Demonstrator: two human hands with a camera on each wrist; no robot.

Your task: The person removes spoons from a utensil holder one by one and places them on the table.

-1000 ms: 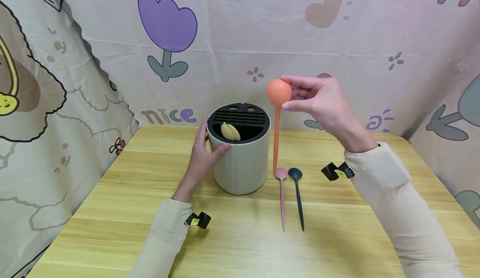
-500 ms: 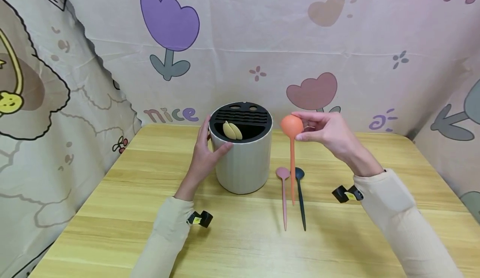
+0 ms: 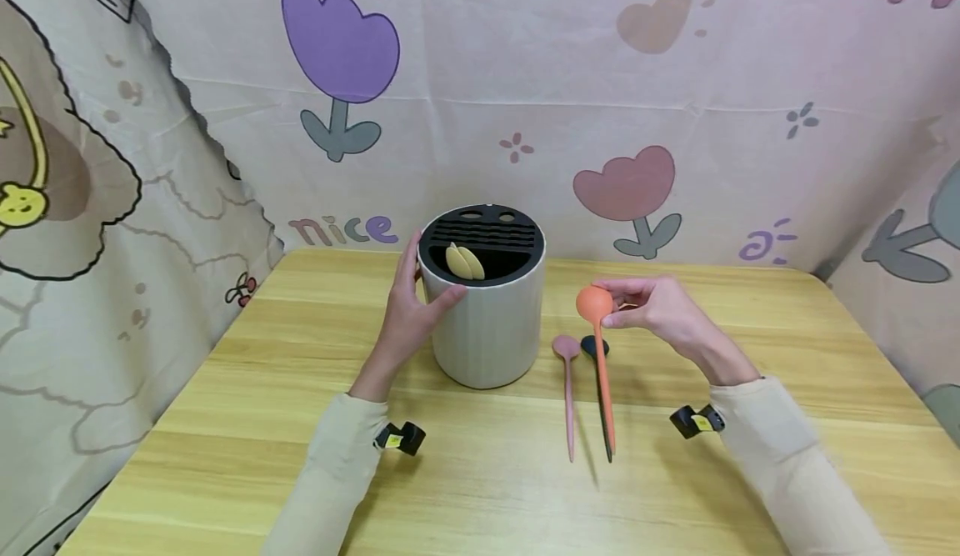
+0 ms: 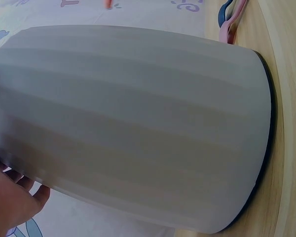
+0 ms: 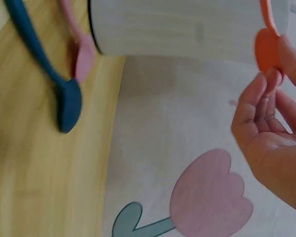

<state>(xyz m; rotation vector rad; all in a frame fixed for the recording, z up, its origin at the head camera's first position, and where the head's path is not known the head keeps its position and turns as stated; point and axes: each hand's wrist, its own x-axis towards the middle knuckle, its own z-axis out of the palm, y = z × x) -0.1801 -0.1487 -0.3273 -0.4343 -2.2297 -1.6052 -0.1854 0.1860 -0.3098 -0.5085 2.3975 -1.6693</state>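
My right hand point(image 3: 663, 314) pinches an orange spoon point(image 3: 592, 303) by its round bowl, thumb below and fingers above. The handle slants down toward me and overlaps the dark blue spoon point(image 3: 590, 345) in the head view. A pink spoon point(image 3: 566, 346) lies just left of the dark one, both bowls facing away from me. My left hand point(image 3: 407, 314) grips the side of a pale ribbed utensil holder point(image 3: 487, 335), thumb at the front rim; its other fingers wrap behind, partly hidden. Two beige oval tips point(image 3: 465, 262) stick out of the black slotted top's large opening.
Everything stands on a light wooden table point(image 3: 277, 423). Behind it hangs a printed cloth point(image 3: 465, 56) with flowers, which also covers the left side. A small black camera sits on each wrist.
My right hand has lowered the orange spoon from beside the holder's top, moving right and tilting its handle toward me over the dark spoon. My left hand stays on the holder.
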